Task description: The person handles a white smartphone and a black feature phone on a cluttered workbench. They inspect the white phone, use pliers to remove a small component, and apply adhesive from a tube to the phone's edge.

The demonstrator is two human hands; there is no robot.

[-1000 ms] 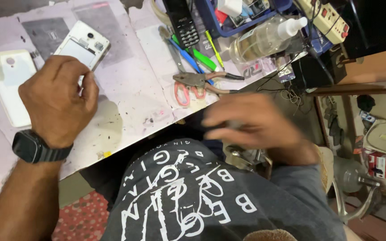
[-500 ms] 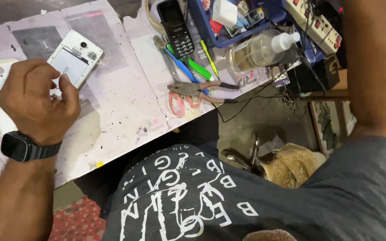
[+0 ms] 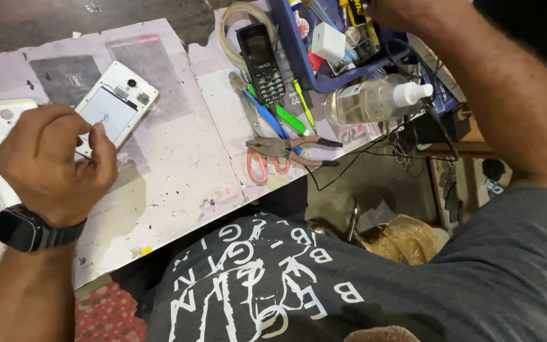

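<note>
- The paper-covered worktop (image 3: 178,158) carries the opened white smartphone with its back cover off (image 3: 116,109); the left hand (image 3: 52,161), fingers curled and pinching its near edge, could slide it
- The right hand (image 3: 392,7) reaches into the blue plastic tray (image 3: 299,60); its fingers are out of view, and the forearm might topple the clear plastic bottle with a white cap (image 3: 375,98)

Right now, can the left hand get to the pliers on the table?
Probably yes, but not straight away. The left hand is pressed on the white opened phone. The pliers lie off to its right on the paper-covered table, with only bare paper between them.
</note>
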